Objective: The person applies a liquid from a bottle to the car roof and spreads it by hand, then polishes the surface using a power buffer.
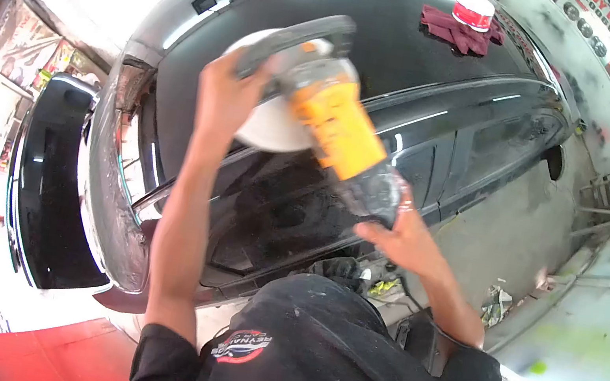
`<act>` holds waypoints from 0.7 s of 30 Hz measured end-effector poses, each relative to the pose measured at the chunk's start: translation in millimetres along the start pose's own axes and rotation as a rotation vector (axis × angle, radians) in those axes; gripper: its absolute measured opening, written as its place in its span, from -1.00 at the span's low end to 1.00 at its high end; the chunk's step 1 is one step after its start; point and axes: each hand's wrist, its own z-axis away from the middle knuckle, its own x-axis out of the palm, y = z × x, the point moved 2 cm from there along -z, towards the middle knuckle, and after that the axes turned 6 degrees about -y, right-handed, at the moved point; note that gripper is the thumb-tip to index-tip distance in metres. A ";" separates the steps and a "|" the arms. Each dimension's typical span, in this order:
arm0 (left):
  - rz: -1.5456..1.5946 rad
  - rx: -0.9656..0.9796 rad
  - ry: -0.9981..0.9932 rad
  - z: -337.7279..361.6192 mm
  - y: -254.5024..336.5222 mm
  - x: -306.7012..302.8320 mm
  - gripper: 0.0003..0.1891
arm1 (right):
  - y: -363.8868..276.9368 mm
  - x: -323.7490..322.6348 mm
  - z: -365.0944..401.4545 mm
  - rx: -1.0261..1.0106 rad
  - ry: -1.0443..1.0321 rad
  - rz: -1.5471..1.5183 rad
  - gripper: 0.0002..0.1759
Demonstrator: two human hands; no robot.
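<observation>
A car polisher [343, 129] with an orange and black body lies slantwise across the middle of the view. Its round white buffing pad [275, 128] is over the near side of the black car roof [394, 33], partly covered by the tool's head. My left hand [233, 91] is closed around the black front handle. At the tool's rear end, my right hand [403, 226] grips the dark grip from the side. Light streaks reflect in the roof's glossy paint.
A white and red tub [472, 14] stands on a maroon cloth [457, 37] on the roof's far right. To the left is a separate black car panel [52, 174]; a red surface [56, 351] shows below. A dark cord [408, 287] hangs by my waist.
</observation>
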 end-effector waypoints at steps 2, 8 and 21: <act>-0.036 -0.080 -0.061 -24.2 18.6 38.5 -0.54 | 9.0 -26.3 4.8 0.014 0.073 -0.051 0.13; 0.117 0.098 -0.062 -65.2 32.0 105.2 -0.58 | -3.9 -69.2 9.9 0.182 0.234 -0.195 -0.01; -0.018 -0.255 0.392 15.7 -98.7 -97.2 -0.73 | -33.7 36.1 -123.9 -0.197 -0.314 0.221 0.16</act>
